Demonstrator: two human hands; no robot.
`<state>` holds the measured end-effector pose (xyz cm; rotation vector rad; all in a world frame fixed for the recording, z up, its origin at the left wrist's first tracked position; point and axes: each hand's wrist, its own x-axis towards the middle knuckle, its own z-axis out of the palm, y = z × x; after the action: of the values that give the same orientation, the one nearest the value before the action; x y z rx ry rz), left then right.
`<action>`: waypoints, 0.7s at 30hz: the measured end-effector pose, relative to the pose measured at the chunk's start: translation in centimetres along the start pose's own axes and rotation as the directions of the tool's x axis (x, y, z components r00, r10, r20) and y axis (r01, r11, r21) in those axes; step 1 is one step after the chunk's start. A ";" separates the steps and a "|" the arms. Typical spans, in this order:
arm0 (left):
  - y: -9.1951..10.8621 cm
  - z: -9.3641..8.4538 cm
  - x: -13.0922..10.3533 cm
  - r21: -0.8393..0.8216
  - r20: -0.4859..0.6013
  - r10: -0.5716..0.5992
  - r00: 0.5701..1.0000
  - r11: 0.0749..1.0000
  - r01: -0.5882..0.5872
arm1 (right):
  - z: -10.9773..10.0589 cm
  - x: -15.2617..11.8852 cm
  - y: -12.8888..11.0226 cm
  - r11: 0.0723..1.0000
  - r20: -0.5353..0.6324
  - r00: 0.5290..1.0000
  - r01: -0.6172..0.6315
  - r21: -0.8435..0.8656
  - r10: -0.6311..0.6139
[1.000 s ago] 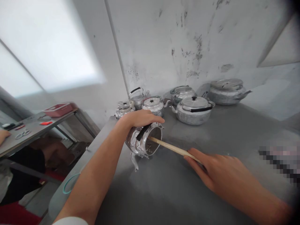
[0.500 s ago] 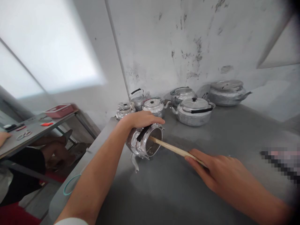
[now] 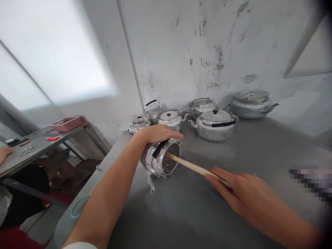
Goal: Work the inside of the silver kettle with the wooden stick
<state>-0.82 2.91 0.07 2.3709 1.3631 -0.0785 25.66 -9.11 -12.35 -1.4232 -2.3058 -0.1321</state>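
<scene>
A dented silver kettle (image 3: pixel 153 160) lies on its side on the grey table (image 3: pixel 207 214), its open mouth facing right and its spout pointing down toward the front. My left hand (image 3: pixel 162 133) rests over its upper side, holding it, close to the black handle grip. A pale wooden stick (image 3: pixel 194 167) reaches into the kettle's mouth; its far end is hidden inside. My right hand (image 3: pixel 238 186) grips the near end of the stick, thumb and fingers pressed around it.
Several kettles stand behind, including a lidded one (image 3: pixel 215 126) and a large one (image 3: pixel 250 105) by the wall. A teal ring (image 3: pixel 75 209) lies at the left edge. On another table (image 3: pixel 46 145) are a pink basket (image 3: pixel 66 125), scissors (image 3: pixel 28 150) and a person's hand (image 3: pixel 4 152).
The view has shifted very slightly. Both hands, the kettle and the stick keep nearly the same positions relative to one another.
</scene>
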 end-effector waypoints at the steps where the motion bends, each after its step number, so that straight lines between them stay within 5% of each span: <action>1: 0.1 0.0 0.0 0.008 0.002 0.001 1.000 1.000 -0.001 | 0.0 0.0 0.0 1.000 0.040 0.999 0.006 0.009 -0.006; 8: 0.5 -0.2 -0.1 0.042 0.001 0.033 0.999 0.999 -0.033 | -0.3 0.1 0.0 1.000 0.138 0.990 -0.022 0.008 0.020; 21: 0.5 0.0 0.0 0.079 0.002 0.053 0.999 0.995 -0.053 | 0.1 0.0 0.3 1.000 0.115 0.993 -0.004 -0.020 0.006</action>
<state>-0.46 2.71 0.26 2.4709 1.3189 -0.1192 25.88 -8.99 -12.50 -1.4825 -2.3992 -0.0735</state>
